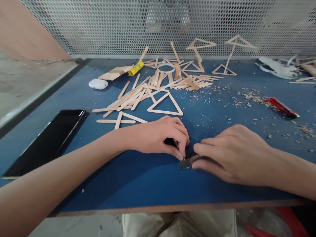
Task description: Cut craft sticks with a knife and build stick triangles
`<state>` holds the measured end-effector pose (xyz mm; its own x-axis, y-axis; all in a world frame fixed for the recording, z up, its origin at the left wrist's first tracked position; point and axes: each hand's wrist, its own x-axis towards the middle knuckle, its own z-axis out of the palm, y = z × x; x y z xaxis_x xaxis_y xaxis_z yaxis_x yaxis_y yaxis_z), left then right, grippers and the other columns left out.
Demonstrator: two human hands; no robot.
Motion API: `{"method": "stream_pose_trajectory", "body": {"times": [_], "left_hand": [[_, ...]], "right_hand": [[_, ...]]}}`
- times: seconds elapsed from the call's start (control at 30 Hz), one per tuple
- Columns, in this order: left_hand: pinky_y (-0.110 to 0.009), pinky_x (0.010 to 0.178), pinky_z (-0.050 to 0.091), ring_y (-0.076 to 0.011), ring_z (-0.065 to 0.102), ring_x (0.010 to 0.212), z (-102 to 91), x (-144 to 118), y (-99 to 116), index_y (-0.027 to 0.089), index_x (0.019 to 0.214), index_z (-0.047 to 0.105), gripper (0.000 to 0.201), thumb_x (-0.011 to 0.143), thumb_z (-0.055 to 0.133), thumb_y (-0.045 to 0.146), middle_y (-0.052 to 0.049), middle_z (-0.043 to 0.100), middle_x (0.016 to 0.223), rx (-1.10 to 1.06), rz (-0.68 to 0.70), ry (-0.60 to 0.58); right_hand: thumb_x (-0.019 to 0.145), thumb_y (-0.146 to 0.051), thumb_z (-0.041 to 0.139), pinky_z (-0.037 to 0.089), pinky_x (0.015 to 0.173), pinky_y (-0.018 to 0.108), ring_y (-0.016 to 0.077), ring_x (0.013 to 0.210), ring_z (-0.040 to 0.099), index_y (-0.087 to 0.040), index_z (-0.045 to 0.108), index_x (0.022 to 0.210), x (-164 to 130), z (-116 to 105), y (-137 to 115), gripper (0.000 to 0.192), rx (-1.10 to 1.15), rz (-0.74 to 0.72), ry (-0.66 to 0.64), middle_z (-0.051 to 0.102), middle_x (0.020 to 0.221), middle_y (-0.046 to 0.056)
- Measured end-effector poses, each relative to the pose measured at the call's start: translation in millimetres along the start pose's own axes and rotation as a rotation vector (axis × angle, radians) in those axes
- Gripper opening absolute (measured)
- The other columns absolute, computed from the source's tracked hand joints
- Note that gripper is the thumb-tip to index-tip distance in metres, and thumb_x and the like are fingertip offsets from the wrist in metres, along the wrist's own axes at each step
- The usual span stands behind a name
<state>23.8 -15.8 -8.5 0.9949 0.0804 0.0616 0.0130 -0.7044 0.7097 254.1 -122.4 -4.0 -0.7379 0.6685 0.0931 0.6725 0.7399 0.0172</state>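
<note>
One blade (185, 163) is clamped between thumb and fingers of the right hand (229, 154), near the table's (138, 184) near edge. Just left, the left hand's (170, 136) thumb and forefinger pinch a mostly hidden small piece (184, 158) beside the blade. Farther lie a triangle (165, 112) and sticks (130, 97); left, a phone (45, 141); right, shavings (254, 96).

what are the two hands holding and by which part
The right hand grips a dark, flat metal blade behind its exposed end; the left hand pinches a thin, mostly hidden piece near its tip.
</note>
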Motion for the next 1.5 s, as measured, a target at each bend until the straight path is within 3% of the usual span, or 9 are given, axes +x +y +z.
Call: {"method": "stream_pose_trajectory", "body": {"times": [0.4,0.97,1.37,1.5], "left_hand": [[-0.034,0.109,0.035,-0.0163,0.065,0.102,0.2,0,1,0.024,0.086,0.072,0.009,0.094,0.068,0.023,-0.001,0.075,0.097,-0.004,-0.002,0.006],[-0.032,0.103,0.038,-0.0157,0.065,0.097,-0.6,0,2,0.025,0.087,0.075,0.005,0.091,0.072,0.023,-0.001,0.076,0.094,-0.01,-0.014,0.008],[-0.033,0.108,0.033,-0.0164,0.063,0.103,-1.2,0,-1,0.026,0.09,0.075,0.008,0.092,0.071,0.033,-0.001,0.075,0.1,-0.007,-0.037,-0.028],[-0.031,0.103,0.035,-0.0161,0.063,0.102,-1.5,0,-1,0.026,0.091,0.076,0.008,0.092,0.071,0.034,-0.001,0.074,0.099,0.01,-0.031,-0.025]], "right_hand": [[0.102,-0.044,0.051,0.016,0.056,0.034,0.0126,0.048,0.05,-0.021,0.057,0.079,-1,0,-6,0.033,-0.066,-0.005,0.092,0.061,0.061,-0.003],[0.103,-0.041,0.05,0.015,0.053,0.031,0.012,0.045,0.053,-0.023,0.061,0.083,-6,-7,-1,0.029,0.014,0.017,-0.093,0.066,0.06,-0.004],[0.102,-0.042,0.052,0.023,0.053,0.029,0.012,0.049,0.056,-0.025,0.068,0.083,-5,-27,33,0.03,0.105,-0.097,-0.27,0.067,0.059,-0.005],[0.104,-0.045,0.046,0.02,0.053,0.029,0.0123,0.051,0.054,-0.023,0.064,0.083,2,-19,37,0.035,0.073,-0.126,-0.197,0.068,0.064,-0.004]]}}
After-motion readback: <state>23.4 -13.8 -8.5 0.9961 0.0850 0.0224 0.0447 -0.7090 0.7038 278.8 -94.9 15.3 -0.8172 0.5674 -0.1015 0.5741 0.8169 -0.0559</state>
